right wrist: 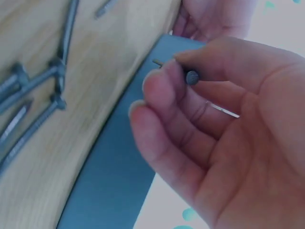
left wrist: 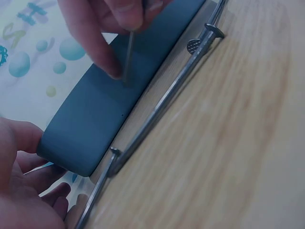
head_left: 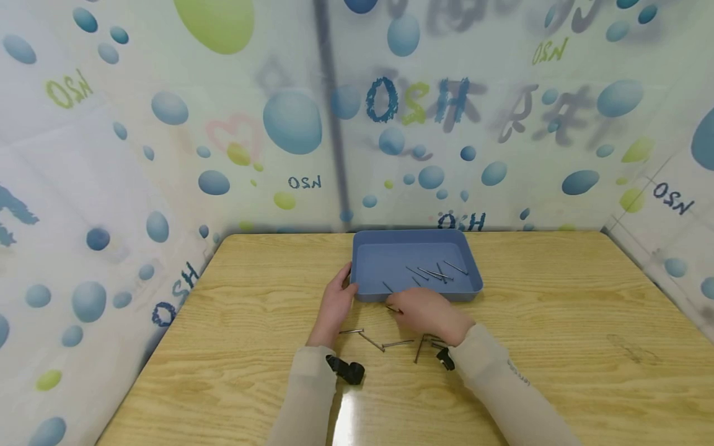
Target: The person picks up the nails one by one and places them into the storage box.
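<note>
A shallow blue tray (head_left: 409, 296) stands at the back of the wooden table, with several nails (head_left: 435, 274) lying inside. My left hand (head_left: 334, 306) holds the tray's near left corner, the fingers along its side and the thumb at the front. Just in front of the tray's near wall, my right hand (head_left: 426, 310) pinches a nail (right wrist: 192, 78) between thumb and fingertips. In the left wrist view, the pinched nail's shank (left wrist: 128, 57) points down before the tray wall. A thin bright sliver shows between the right fingers; I cannot tell what it is.
Several loose nails (head_left: 398, 343) lie on the table (head_left: 268, 384) between my forearms, some overlapping under the right wrist. A printed curtain (head_left: 290, 124) with blue and green drops hangs behind the table and at both sides.
</note>
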Demonstrator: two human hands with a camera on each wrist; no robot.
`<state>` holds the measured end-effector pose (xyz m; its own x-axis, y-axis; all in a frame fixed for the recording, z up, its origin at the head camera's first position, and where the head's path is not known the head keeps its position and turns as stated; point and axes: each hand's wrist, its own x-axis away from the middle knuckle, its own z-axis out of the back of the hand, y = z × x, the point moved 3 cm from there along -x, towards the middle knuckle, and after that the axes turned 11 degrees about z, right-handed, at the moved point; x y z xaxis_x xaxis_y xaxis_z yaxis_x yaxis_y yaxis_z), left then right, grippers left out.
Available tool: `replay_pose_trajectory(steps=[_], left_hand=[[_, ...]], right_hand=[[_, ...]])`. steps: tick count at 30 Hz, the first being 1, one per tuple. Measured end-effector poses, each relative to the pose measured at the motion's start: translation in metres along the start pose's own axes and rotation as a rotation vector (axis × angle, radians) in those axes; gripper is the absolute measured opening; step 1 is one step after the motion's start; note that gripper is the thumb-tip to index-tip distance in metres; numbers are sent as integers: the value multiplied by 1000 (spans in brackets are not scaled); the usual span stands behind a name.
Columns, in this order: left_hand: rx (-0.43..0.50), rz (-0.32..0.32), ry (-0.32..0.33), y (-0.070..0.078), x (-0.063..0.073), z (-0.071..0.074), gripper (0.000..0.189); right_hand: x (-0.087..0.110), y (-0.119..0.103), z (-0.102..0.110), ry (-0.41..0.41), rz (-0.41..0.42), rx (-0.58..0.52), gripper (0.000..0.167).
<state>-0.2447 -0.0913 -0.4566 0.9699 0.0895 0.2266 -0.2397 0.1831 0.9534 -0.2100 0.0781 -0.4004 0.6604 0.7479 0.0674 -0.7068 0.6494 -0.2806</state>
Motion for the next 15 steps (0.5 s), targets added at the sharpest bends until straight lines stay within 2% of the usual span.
replay_pose_trajectory(steps=[4,7,11,15], left_hand=[[1,6,-12,0,0,0,52],[7,6,-25,0,0,0,52],[8,3,-30,2,0,0,52],[-5,8,-16,1,-1,0,52]], right_hand=[[3,4,9,33,1,-67,27],[4,8,17,75,13,-131,23],[5,14,25,149,43,-162,19],[8,21,30,232,46,-197,22]])
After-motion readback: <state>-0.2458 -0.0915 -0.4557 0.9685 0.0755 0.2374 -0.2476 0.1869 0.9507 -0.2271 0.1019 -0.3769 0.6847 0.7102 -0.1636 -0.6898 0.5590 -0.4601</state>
